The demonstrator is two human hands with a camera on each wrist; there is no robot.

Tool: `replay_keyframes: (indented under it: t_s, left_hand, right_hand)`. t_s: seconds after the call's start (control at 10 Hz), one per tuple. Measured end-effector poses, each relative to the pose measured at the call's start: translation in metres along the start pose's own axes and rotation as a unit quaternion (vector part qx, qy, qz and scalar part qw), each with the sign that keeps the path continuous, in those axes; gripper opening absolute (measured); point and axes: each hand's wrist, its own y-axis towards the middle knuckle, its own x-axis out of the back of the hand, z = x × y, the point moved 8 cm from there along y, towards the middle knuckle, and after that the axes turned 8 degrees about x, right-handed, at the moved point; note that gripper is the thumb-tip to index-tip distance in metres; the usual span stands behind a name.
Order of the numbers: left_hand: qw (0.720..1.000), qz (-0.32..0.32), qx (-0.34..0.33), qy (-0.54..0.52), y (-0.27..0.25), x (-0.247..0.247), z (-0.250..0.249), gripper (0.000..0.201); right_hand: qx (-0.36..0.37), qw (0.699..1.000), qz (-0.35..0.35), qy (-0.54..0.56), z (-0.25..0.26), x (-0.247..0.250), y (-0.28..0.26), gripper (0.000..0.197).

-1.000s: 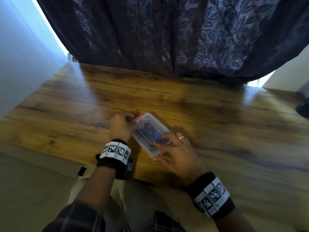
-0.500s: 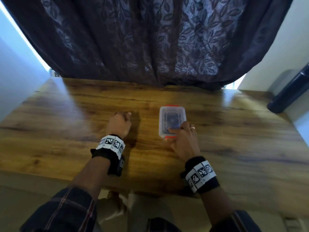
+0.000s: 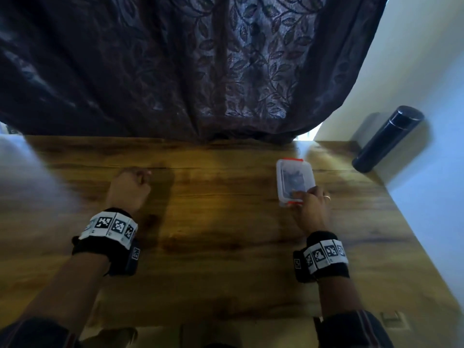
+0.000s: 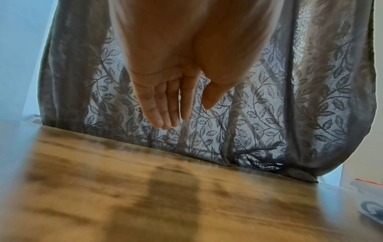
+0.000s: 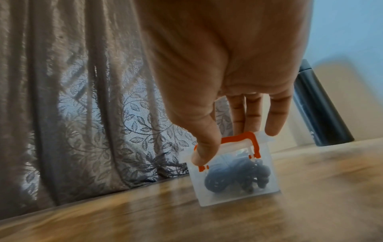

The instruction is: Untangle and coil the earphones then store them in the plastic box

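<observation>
The clear plastic box (image 3: pixel 295 180) with orange latches lies lid-on on the wooden table (image 3: pixel 221 229), far right and near the back. In the right wrist view the dark coiled earphones (image 5: pixel 234 176) show through the wall of the plastic box (image 5: pixel 267 183). My right hand (image 3: pixel 305 197) holds the box's near end. Its thumb (image 5: pixel 204 152) presses on the near orange latch (image 5: pixel 246 136) and its fingers lie over the lid. My left hand (image 3: pixel 135 182) hovers over bare table far to the left. In the left wrist view the left hand (image 4: pixel 186 114) has straight fingers and holds nothing.
A dark cylindrical flask (image 3: pixel 388 139) stands against the wall at the table's back right corner, just beyond the box. A dark leaf-patterned curtain (image 3: pixel 175 71) hangs along the table's back edge. The wall closes off the table's right side.
The left hand let go of the box and moved left. The right hand moved the box from in front of me to the right, toward the flask.
</observation>
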Motion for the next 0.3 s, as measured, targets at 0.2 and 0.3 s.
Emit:
replay_keyframes:
  t_s: [0.2,0.3]
  left_hand:
    - [0.995,-0.045,-0.062,0.064,0.051,0.03,-0.028,0.036]
    - [0.987,-0.108,-0.109,0.039,0.067,0.053,-0.043,0.037]
  right_hand:
    - [-0.016,0.999,0.028,-0.006,0.02,0.013,0.007,0.042]
    - [0.034,0.998,0.049,-0.011,0.057,0.004,0.019,0.061]
